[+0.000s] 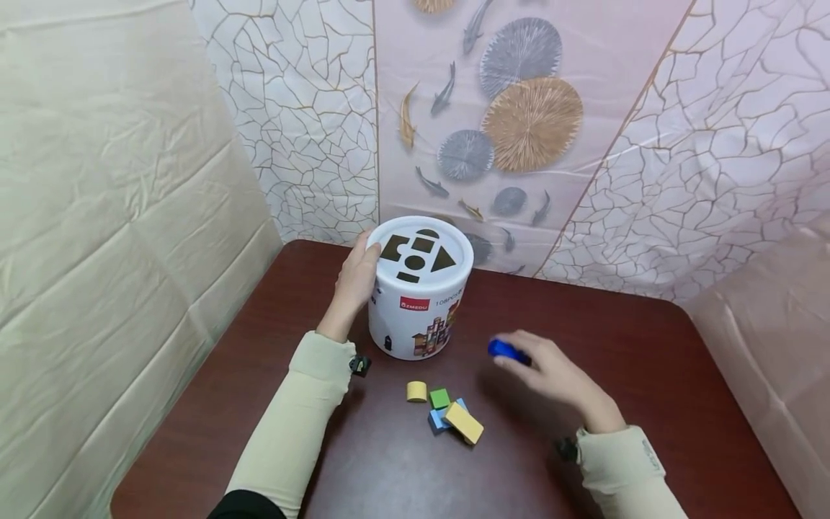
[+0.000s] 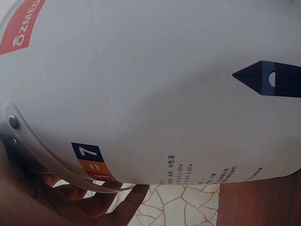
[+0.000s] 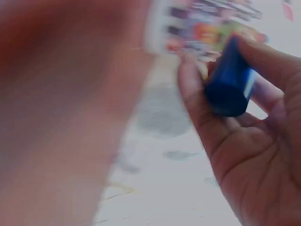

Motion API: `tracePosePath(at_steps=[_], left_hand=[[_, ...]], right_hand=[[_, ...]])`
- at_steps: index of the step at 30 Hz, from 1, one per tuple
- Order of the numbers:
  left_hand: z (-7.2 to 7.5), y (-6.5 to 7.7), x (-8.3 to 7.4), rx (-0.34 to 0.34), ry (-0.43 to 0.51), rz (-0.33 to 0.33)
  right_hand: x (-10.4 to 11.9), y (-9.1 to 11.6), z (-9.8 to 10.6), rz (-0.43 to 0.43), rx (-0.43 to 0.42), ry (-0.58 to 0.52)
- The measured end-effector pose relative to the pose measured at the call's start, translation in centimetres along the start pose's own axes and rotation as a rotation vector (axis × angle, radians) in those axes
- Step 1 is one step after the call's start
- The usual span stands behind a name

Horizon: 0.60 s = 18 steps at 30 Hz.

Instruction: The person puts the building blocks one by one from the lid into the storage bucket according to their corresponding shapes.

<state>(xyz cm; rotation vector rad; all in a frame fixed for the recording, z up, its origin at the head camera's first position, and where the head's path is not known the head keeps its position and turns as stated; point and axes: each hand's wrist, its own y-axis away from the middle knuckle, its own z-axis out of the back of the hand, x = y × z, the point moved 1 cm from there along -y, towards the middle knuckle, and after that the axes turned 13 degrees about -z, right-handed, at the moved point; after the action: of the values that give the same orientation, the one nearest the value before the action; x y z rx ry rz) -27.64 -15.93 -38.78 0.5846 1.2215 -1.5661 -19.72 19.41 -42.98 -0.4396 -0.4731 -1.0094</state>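
Note:
A white bucket (image 1: 410, 317) stands upright with shaped holes in its lid (image 1: 415, 262). My left hand (image 1: 358, 277) grips its left side, the thumb at the lid's rim. Beside its fingers runs the bucket's white handle (image 2: 51, 162) in the left wrist view. My right hand (image 1: 551, 371) pinches a blue cylinder block (image 3: 228, 84) between thumb and fingers, above the table to the right of the bucket. Nearer me lie a yellow rounded block (image 1: 417, 392), a green block (image 1: 439, 398), a yellow rectangular block (image 1: 464, 423) and blue pieces (image 1: 438, 421) partly under it.
The dark red-brown table (image 1: 402, 476) ends at a patterned cloth backdrop (image 1: 311, 130). A pale cloth (image 1: 130, 216) hangs along the left side, and another cloth (image 1: 772, 339) borders the right edge.

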Motion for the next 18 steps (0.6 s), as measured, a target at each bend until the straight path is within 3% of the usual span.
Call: tracePosePath(at_steps=[7, 12, 15, 18], left_hand=[[0.2, 0.0, 0.0, -0.001, -0.005, 0.0], [0.0, 0.1, 0.0, -0.008, -0.015, 0.0], [0.0, 0.1, 0.0, -0.011, -0.014, -0.003], [0.2, 0.0, 0.0, -0.018, -0.013, -0.009]], right_hand=[[7.3, -4.9, 3.9, 0.153, -0.079, -0.359], [11.8, -8.3, 5.4, 0.257, -0.013, -0.714], [13.2, -10.8, 5.4, 0.286, 0.011, -0.797], [13.8, -13.8, 4.8, 0.285, 0.0, -0.789]])
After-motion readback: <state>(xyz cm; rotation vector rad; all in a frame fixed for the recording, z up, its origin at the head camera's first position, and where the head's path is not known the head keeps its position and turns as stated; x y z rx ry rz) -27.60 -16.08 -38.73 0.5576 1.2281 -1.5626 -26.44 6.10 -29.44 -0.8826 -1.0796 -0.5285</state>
